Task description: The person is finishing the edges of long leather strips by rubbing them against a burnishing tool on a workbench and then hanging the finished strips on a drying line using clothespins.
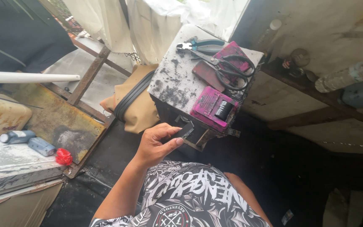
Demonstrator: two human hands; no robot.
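Note:
My left hand is raised over my lap and pinches a small flat dark piece between thumb and fingers. Just beyond it stands a stained white block-like stand. On the stand lie black scissors, blue-handled pliers, a magenta flat pad and a magenta ink-stained box with a black roller at its near edge. My right hand is out of sight; only a forearm shows below, beside my patterned black-and-white shirt.
A rusty metal frame and a tan bag with black straps sit to the left of the stand. Small bottles and a red crumpled scrap lie on a grey ledge at left. A plastic bottle rests on a shelf at right.

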